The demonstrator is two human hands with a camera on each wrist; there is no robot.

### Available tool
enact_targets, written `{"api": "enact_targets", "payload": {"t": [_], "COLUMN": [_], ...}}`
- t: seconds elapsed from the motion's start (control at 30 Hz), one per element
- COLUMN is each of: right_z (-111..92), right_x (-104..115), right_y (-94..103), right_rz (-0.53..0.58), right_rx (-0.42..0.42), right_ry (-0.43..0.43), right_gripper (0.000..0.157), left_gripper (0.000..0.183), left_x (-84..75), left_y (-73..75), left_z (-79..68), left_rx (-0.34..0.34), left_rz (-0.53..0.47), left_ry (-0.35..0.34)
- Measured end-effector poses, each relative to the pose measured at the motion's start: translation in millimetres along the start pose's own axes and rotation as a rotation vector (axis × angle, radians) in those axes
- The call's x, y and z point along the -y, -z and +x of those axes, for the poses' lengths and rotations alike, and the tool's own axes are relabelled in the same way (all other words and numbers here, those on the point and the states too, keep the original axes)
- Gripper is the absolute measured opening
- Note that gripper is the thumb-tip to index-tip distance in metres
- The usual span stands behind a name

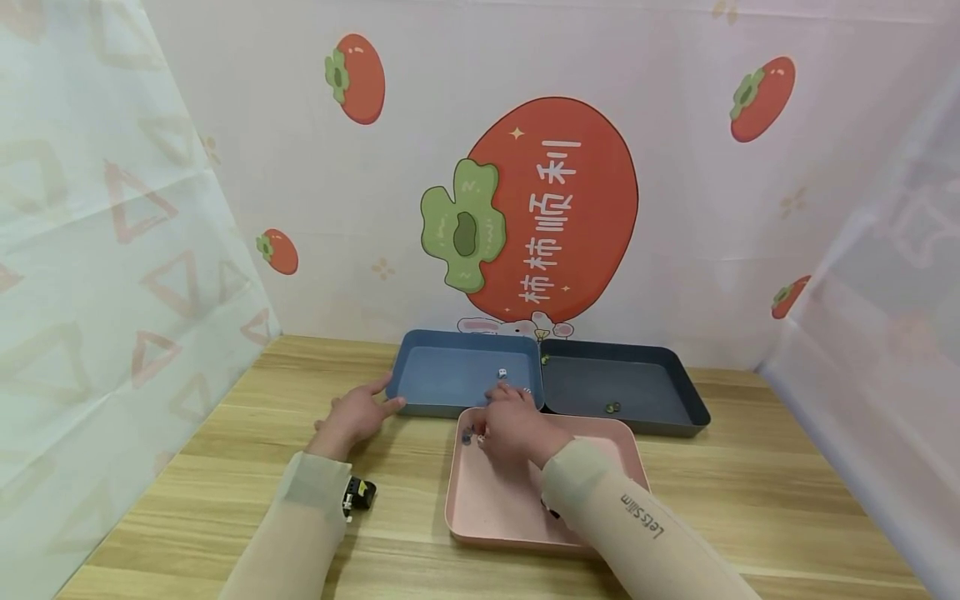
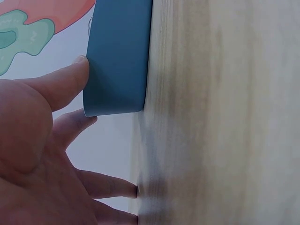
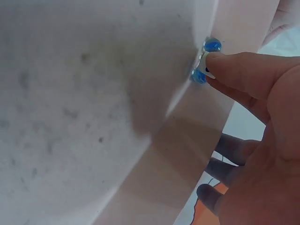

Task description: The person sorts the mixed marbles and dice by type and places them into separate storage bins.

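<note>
My right hand [image 1: 517, 429] reaches into the far left corner of the pink tray [image 1: 510, 512]. Its thumb and a finger pinch a small white die [image 3: 206, 67], while the other fingers extend past the tray's rim. Blue glass marbles [image 3: 213, 45] lie right beside the die, against the tray wall. My left hand [image 1: 358, 414] is at the front left corner of the blue tray [image 1: 442, 375], fingers spread and fairly straight. In the left wrist view its thumb touches the rim, and two lower fingertips reach the table.
Two white dice, one farther back [image 1: 502, 373], are in the blue tray. A dark grey tray [image 1: 607, 379] adjoins it on the right, holding green marbles [image 1: 611, 407]. All trays stand on a wooden table [image 1: 405, 525], with a printed cloth [image 1: 697, 208] hanging behind.
</note>
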State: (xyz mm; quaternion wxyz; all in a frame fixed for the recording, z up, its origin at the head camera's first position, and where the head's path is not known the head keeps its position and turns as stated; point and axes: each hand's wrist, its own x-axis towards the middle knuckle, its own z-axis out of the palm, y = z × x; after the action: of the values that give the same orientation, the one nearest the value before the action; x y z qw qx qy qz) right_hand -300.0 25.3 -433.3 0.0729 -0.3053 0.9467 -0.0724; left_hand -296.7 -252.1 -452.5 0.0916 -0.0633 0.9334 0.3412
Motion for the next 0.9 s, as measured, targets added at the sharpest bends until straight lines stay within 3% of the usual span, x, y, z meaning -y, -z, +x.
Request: {"api": "enact_targets", "payload": {"t": [0.13,0.23,0.4,0.5,0.7,0.9], "right_z": [1.6,1.8,0.1,-0.9,0.3,2.2], "right_x": [-4.9,-11.0,-22.8,-28.4,-36.3,-46.3], "right_y": [4.1,9.4,20.5,25.1,27.4,23.6], "right_rz": [0.066,0.166,0.298,0.353,0.411,0.327], "right_rx": [-0.011,-0.080,-0.295,-0.361,-0.366,-0.377], "right_ry": [0.022,0.002,-0.175,-0.284,-0.365,-0.405], "right_gripper": [0.010,0.010,0.010,0.013,0.020,0.027], "left_gripper": [0.072,0.072,0.071,0.071,0.071,0.071], "left_x": [-0.1,-0.5,-1.2,-1.5,-1.4,-0.2], "left_y": [-0.1,-0.1,0.5,0.8,0.8,0.7], "left_z": [0.4,0.3,0.0,-0.7,-1.4,2.0], "left_rx": [-0.002,-0.004,-0.007,-0.005,-0.002,-0.001], "left_rz": [-0.002,-0.002,0.000,-0.001,-0.003,-0.001], "left_ry": [-0.001,0.000,-0.001,0.000,0.001,0.003]}}
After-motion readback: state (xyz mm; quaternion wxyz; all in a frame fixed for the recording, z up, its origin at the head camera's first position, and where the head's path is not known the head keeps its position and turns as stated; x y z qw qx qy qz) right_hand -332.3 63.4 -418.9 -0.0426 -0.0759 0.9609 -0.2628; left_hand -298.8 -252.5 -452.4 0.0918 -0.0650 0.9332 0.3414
